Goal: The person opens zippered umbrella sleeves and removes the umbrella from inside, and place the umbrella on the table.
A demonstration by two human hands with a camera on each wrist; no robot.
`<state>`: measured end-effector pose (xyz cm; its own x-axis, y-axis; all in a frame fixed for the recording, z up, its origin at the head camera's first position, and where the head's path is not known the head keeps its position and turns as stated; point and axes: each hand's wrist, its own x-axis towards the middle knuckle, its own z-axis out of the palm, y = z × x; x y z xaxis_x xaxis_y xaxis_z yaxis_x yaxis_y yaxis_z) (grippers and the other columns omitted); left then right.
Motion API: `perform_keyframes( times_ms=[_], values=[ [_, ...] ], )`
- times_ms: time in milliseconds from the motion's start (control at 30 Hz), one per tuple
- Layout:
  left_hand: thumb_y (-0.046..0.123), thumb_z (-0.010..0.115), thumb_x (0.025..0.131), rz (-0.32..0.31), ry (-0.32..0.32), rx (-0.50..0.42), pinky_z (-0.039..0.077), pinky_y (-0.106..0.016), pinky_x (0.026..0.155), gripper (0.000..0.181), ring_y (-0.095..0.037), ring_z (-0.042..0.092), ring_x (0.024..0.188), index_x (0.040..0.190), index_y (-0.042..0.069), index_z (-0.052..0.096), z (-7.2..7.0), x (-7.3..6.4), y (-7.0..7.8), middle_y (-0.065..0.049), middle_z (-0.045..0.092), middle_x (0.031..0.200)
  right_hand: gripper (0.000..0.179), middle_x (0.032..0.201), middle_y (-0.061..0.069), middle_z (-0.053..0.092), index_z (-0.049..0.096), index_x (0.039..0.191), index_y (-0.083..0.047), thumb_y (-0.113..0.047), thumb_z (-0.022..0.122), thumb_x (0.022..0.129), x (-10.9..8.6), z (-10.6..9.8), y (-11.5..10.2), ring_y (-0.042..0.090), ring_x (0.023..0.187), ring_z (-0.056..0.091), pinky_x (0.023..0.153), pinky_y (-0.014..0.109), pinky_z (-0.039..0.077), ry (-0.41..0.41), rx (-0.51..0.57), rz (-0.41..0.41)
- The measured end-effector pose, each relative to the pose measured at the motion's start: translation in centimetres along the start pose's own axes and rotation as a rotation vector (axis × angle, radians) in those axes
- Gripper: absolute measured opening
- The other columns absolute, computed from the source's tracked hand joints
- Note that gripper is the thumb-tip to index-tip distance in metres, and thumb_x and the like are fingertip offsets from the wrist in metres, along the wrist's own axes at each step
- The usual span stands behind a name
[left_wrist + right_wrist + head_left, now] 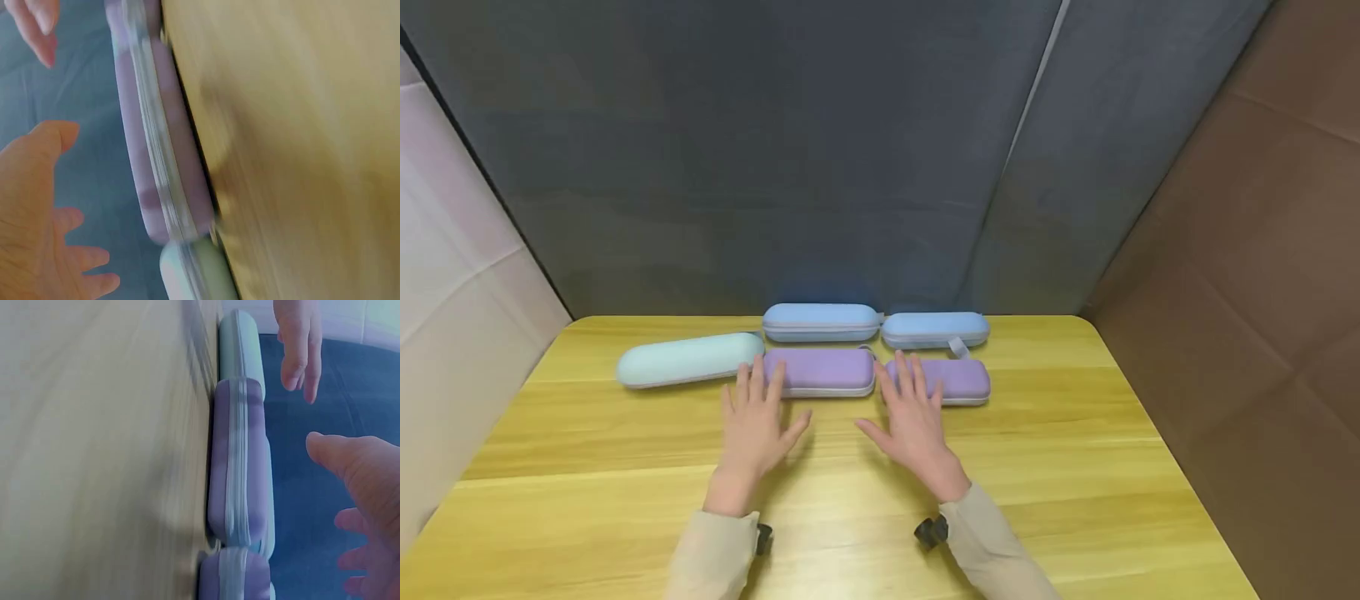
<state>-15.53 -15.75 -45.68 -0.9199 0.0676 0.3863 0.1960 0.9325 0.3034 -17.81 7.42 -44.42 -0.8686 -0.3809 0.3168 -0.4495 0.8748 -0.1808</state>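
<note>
Below centre in the head frame, we see the left hand's grip (756,429) and right hand's grip (913,425) released, fingers spread by the left purple case (831,371) and right purple case (966,379). Left of these, we find a mint case (685,360); above, two blue cases (820,321), all on the surface (1090,500).

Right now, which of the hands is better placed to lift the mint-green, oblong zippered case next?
Probably the left hand, near the mint-green case; the right hand is farther off, by the rightmost purple, oblong zippered case.
</note>
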Motion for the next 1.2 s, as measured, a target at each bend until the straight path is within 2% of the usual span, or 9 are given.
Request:
perform_keyframes(
  times_ms=[133,267,433,567,700,867,933,1067,1200],
  values=[
    [0.034,0.065,0.082,-0.046,0.036,-0.042,0.015,-0.070,0.099,0.077,-0.053,0.019,0.131,0.141,-0.002,0.031,-1.3,0.2,-2.4,-0.035,0.023,0.144,0.079,0.148,0.017,0.029,0.034,0.145,-0.014,-0.049,0.066,0.082,1.4,0.0,-0.7,0.037,0.136,0.024,0.097,0.066,0.029,0.023,0.079,-0.061],
    [0.024,0.064,0.082,-0.117,0.113,-0.115,0.019,-0.070,0.097,0.069,-0.055,0.024,0.127,0.137,-0.006,0.035,-2.9,0.8,-5.1,-0.036,0.028,0.140,0.070,0.137,0.015,0.044,0.041,0.140,-0.008,-0.033,0.072,0.081,3.7,0.0,-1.7,0.033,0.126,0.040,0.097,0.054,0.038,0.026,0.252,-0.108],
    [0.013,0.059,0.083,-0.302,0.225,-0.275,0.026,-0.066,0.096,0.057,-0.054,0.031,0.122,0.131,-0.011,0.040,-4.7,1.6,-8.9,-0.036,0.037,0.133,0.064,0.129,0.011,0.054,0.046,0.136,-0.006,-0.025,0.073,0.081,7.5,0.6,-3.4,0.029,0.119,0.048,0.097,0.043,0.042,-0.036,0.385,-0.144],
    [0.010,0.053,0.086,-0.487,0.251,-0.383,0.026,-0.059,0.099,0.054,-0.051,0.031,0.122,0.133,-0.013,0.038,-5.6,1.6,-11.4,-0.036,0.038,0.131,0.061,0.131,0.011,0.054,0.048,0.134,-0.003,-0.023,0.073,0.082,10.2,1.6,-5.0,0.026,0.122,0.047,0.103,0.033,0.037,-0.102,0.429,-0.188],
    [0.012,0.050,0.090,-0.601,0.205,-0.461,0.027,-0.057,0.099,0.055,-0.050,0.031,0.122,0.135,-0.014,0.033,-5.8,1.4,-13.2,-0.038,0.034,0.132,0.061,0.132,0.010,0.053,0.047,0.135,-0.002,-0.022,0.072,0.082,12.2,2.9,-6.7,0.023,0.123,0.047,0.104,0.027,0.034,-0.168,0.440,-0.197],
    [0.022,0.045,0.095,-0.696,0.070,-0.545,0.034,-0.053,0.097,0.060,-0.049,0.033,0.122,0.141,-0.011,0.024,-5.3,1.5,-14.2,-0.036,0.029,0.139,0.063,0.134,0.009,0.051,0.045,0.137,-0.004,-0.028,0.069,0.084,13.9,4.5,-8.3,0.021,0.121,0.048,0.099,0.027,0.040,-0.263,0.414,-0.145],
    [0.024,0.044,0.096,-0.722,0.035,-0.564,0.034,-0.052,0.098,0.061,-0.049,0.033,0.123,0.142,-0.010,0.022,-5.0,1.6,-14.3,-0.035,0.028,0.141,0.063,0.134,0.008,0.051,0.046,0.137,-0.005,-0.031,0.069,0.084,14.3,5.1,-8.7,0.021,0.120,0.049,0.097,0.026,0.041,-0.289,0.377,-0.132],
    [0.025,0.045,0.095,-0.748,0.010,-0.588,0.033,-0.051,0.099,0.062,-0.047,0.033,0.124,0.142,-0.009,0.022,-4.7,1.4,-14.2,-0.034,0.027,0.142,0.064,0.129,0.009,0.055,0.049,0.134,-0.005,-0.033,0.071,0.081,14.7,5.8,-9.5,0.021,0.116,0.052,0.096,0.025,0.041,-0.306,0.283,-0.154],
    [0.028,0.046,0.095,-0.763,-0.009,-0.613,0.033,-0.050,0.100,0.066,-0.045,0.032,0.125,0.144,-0.008,0.020,-4.6,1.2,-14.4,-0.033,0.026,0.143,0.060,0.116,0.007,0.062,0.055,0.126,-0.006,-0.034,0.075,0.078,14.9,6.1,-9.9,0.019,0.102,0.059,0.085,0.025,0.047,-0.307,0.214,-0.162]
  ],
)
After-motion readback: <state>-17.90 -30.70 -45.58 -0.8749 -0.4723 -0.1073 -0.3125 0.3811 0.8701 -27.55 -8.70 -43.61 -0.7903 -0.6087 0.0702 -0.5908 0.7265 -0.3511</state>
